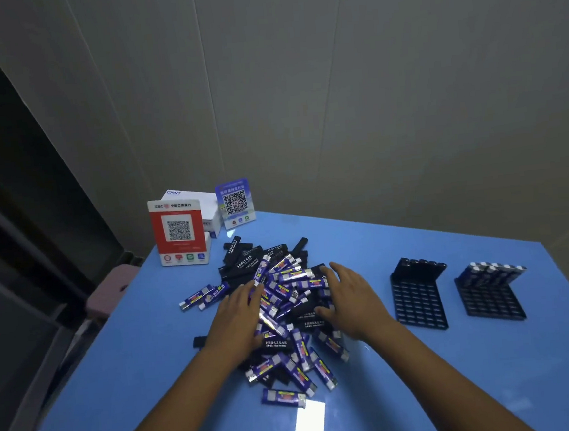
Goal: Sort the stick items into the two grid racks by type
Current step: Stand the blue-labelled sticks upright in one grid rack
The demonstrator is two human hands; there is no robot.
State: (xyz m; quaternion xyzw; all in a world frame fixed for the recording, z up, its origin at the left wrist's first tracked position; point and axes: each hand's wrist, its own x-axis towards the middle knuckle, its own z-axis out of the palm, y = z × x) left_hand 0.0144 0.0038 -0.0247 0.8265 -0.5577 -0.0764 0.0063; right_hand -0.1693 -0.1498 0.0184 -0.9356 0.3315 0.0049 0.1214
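A mixed pile [284, 304] of stick items lies in the middle of the blue table [462, 371]: blue-purple sticks with silver ends and black sticks with white print. My left hand [237, 317] rests flat on the pile's left side, fingers straight. My right hand [350, 299] lies flat on its right side, fingers spread. Two black grid racks stand to the right. The nearer rack [417, 294] holds black sticks in its back row. The farther rack [489, 290] holds blue-purple sticks in its back row.
A red QR-code stand [178, 231], a blue QR-code stand [235, 202] and a white box [199, 202] stand at the table's far left corner. A grey wall runs behind. A pink stool [110, 289] sits left of the table.
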